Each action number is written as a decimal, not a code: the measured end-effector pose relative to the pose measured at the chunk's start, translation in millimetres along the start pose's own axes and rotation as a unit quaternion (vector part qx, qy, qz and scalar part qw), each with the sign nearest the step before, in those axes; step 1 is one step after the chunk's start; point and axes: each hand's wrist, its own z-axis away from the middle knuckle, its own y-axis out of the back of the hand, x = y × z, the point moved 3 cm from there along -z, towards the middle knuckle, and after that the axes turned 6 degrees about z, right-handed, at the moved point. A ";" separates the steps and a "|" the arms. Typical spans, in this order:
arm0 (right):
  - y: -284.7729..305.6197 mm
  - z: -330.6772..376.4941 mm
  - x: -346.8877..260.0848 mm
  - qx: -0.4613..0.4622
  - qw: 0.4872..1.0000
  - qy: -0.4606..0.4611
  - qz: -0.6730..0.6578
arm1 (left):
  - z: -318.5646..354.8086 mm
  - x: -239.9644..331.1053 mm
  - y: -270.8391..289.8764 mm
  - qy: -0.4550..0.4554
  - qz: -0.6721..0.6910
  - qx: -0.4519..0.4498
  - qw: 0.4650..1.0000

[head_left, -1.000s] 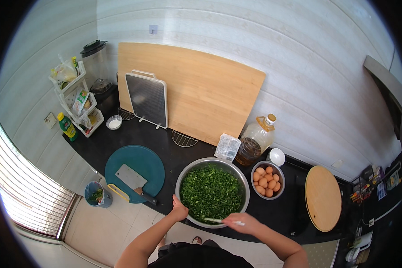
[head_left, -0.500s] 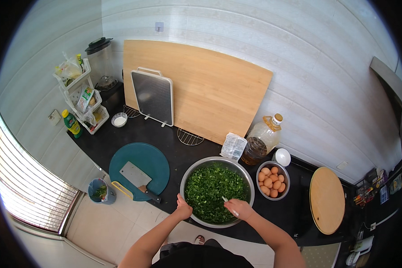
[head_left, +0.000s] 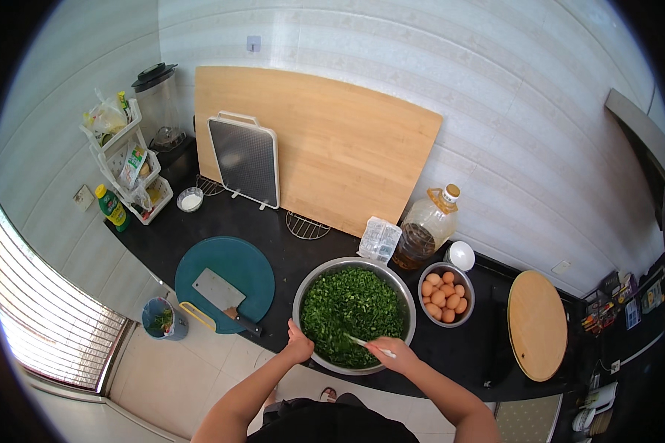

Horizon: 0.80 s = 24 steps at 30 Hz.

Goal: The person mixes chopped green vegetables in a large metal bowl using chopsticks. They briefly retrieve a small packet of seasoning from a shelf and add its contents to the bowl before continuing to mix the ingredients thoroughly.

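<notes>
A wide metal bowl (head_left: 408, 325) full of finely chopped leafy greens (head_left: 351, 306) stands at the counter's front edge. My left hand (head_left: 299, 345) grips its rim at the near left. In my right hand (head_left: 391, 353) is a slim whitish utensil (head_left: 358, 341), its lower end buried in the greens near the bowl's front, so its kind is hidden. To the left, a cleaver (head_left: 218, 289) with a dark handle lies on a round dark-green cutting board (head_left: 192, 263). A smaller metal bowl (head_left: 471, 301) of brown eggs (head_left: 437, 297) sits right of the greens.
Behind the bowl stand an oil jug (head_left: 425, 229) and a white packet (head_left: 380, 239). A large wooden board (head_left: 332, 148) leans on the wall. At right lies a round wooden lid (head_left: 538, 325); a bin (head_left: 166, 319) hangs below the counter at left.
My right hand has shifted slightly left and toward me with the utensil, which now points left into the greens. My left hand stays at the rim. The whole view has shifted a little.
</notes>
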 end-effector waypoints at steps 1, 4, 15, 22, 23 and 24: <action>11.0 5.1 3.6 0.004 1.000 -0.006 0.022 | -0.3 -0.3 0.4 -0.013 -0.016 0.004 1.000; 33.3 5.9 20.0 0.040 0.992 -0.025 0.116 | -7.9 -11.2 -1.9 -0.047 -0.037 0.016 0.998; -16.1 -18.0 4.0 0.039 0.999 -0.022 -0.027 | 3.6 -1.0 3.4 -0.076 -0.022 0.014 0.997; 57.7 22.9 32.3 0.230 0.951 -0.207 -0.025 | -9.3 -10.4 1.1 -0.051 -0.054 -0.005 0.997; 61.8 14.4 34.2 0.237 0.948 -0.210 0.021 | -10.1 -12.2 2.1 -0.057 -0.036 0.000 0.998; 61.3 8.5 38.9 0.243 0.944 -0.212 0.066 | -10.6 -13.5 2.2 -0.063 -0.018 0.006 0.998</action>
